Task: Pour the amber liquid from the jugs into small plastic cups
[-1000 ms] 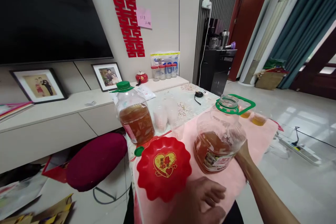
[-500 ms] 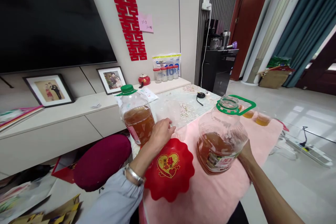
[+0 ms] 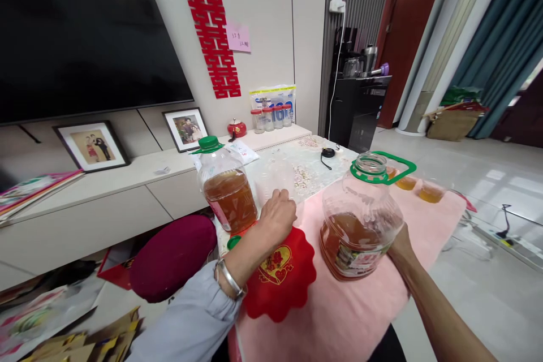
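My left hand (image 3: 278, 216) reaches over the red scalloped plate (image 3: 292, 288), fingers curled together on what looks like a clear plastic cup (image 3: 299, 212); the fingertips are partly hidden. Just behind it lies more clear plastic ware (image 3: 275, 174), hard to make out. My right hand (image 3: 399, 242) grips the far right side of a large clear plastic jug (image 3: 354, 243), upright, uncapped and part full of brown liquid. A second jug (image 3: 232, 198) of brown liquid, with a green cap on, stands left of my left hand. A loose green cap (image 3: 233, 242) lies by the plate's edge.
Several cups of amber liquid (image 3: 430, 192) stand at the right edge of the pink cloth (image 3: 339, 322). A black tape measure (image 3: 327, 153) lies at the back. Small red-lidded jars (image 3: 268, 119) stand on the cabinet. A maroon stool (image 3: 173, 260) is at left.
My left hand has drawn slightly back and right, its fingers now curled more tightly. The green cap beside the plate has come into view. My right hand stays on the jug.
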Demonstrator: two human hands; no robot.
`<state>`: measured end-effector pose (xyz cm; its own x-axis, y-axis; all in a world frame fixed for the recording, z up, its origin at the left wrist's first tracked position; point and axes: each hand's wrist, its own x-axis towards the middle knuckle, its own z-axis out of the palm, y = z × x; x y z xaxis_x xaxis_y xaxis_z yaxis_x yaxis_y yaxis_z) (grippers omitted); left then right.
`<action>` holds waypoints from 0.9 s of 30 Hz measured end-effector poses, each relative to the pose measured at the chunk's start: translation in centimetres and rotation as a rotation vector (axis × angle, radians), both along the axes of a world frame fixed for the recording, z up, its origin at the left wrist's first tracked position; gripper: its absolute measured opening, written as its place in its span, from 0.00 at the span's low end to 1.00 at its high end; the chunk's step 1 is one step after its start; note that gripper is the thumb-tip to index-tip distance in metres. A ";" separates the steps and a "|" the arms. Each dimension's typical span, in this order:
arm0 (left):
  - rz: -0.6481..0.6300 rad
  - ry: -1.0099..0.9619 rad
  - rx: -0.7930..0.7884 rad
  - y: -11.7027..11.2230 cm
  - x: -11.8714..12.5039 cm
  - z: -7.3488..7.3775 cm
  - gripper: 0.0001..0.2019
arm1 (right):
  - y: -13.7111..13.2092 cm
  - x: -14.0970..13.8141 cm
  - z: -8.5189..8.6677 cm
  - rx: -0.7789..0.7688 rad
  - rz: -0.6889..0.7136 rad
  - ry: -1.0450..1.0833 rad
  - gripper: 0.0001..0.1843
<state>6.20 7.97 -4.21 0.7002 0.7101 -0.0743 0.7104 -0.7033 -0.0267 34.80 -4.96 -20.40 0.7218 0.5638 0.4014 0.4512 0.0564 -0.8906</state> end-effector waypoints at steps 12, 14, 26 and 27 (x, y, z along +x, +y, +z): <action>0.031 -0.093 0.049 0.4 0.4 -1.8 0.09 | 0.2 0.3 -0.6 -0.036 -0.038 0.015 0.13; 0.033 -0.102 0.049 0.5 0.3 -1.7 0.09 | 0.2 0.3 -0.7 -0.041 -0.040 0.018 0.13; -0.008 -0.104 0.088 0.7 -0.7 -0.3 0.05 | 0.1 0.3 -0.6 -0.026 -0.020 0.019 0.13; -0.001 -0.115 0.093 0.8 -0.8 -0.2 0.05 | 0.1 0.2 -0.6 -0.027 -0.020 0.017 0.13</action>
